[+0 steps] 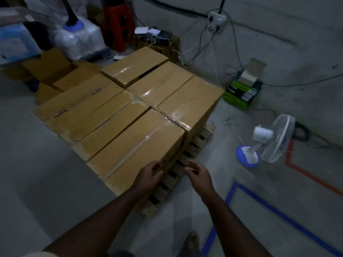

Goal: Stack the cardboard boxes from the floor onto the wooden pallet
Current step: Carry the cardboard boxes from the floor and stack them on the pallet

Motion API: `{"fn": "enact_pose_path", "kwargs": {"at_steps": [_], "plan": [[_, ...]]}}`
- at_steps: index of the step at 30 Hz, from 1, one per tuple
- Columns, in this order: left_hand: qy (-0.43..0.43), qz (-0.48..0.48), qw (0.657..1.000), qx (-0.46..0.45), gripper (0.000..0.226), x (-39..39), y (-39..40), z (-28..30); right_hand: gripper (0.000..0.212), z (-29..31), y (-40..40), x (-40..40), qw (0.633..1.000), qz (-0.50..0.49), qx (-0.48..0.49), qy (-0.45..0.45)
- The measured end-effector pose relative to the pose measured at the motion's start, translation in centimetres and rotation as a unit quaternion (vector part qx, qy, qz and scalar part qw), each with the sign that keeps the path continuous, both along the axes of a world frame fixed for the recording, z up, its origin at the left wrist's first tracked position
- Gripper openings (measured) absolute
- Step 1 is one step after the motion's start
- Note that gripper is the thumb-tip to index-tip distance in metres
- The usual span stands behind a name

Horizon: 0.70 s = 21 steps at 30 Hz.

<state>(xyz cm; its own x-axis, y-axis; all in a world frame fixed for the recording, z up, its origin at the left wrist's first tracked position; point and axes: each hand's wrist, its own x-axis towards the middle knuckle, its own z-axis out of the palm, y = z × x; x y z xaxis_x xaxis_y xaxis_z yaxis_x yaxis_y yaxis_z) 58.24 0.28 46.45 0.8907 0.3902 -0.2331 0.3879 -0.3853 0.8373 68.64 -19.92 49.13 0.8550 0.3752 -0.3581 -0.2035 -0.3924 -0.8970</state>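
Observation:
Several taped brown cardboard boxes (137,138) lie packed side by side on the wooden pallet (196,143), whose slats show along the right edge. One smaller box (133,66) rests on top at the far end. My left hand (149,176) hovers at the near right corner of the closest box, fingers curled loosely, holding nothing. My right hand (197,173) floats just right of it above the pallet slats, fingers apart and empty.
A white and blue table fan (267,141) stands on the floor to the right. A green carton (241,91) sits by the wall with cables. Blue tape (259,199) and red tape (306,173) mark the floor. An open cardboard box (53,69) and wrapped bundles (79,38) crowd the far left.

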Motion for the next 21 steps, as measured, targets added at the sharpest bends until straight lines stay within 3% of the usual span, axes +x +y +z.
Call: {"fn": "enact_pose_path", "kwargs": {"at_steps": [5, 12, 17, 21], "plan": [[0.017, 0.043, 0.999, -0.010, 0.044, 6.1, -7.5, 1.1, 0.032, 2.0, -6.5, 7.9, 0.997, 0.062, -0.050, -0.025], [0.031, 0.131, 0.991, 0.017, 0.042, 14.1, -8.3, -0.8, 0.037, 1.9, -4.1, 18.7, 0.972, 0.196, -0.101, -0.085], [0.046, 0.189, 0.980, 0.045, 0.037, 21.5, -7.1, -5.8, 0.045, -2.8, -0.5, 26.5, 0.907, 0.352, -0.171, -0.157], [0.085, 0.219, 0.968, 0.082, 0.039, 27.1, -5.6, -9.8, 0.051, -7.9, 3.4, 33.2, 0.843, 0.455, -0.174, -0.227]]}}
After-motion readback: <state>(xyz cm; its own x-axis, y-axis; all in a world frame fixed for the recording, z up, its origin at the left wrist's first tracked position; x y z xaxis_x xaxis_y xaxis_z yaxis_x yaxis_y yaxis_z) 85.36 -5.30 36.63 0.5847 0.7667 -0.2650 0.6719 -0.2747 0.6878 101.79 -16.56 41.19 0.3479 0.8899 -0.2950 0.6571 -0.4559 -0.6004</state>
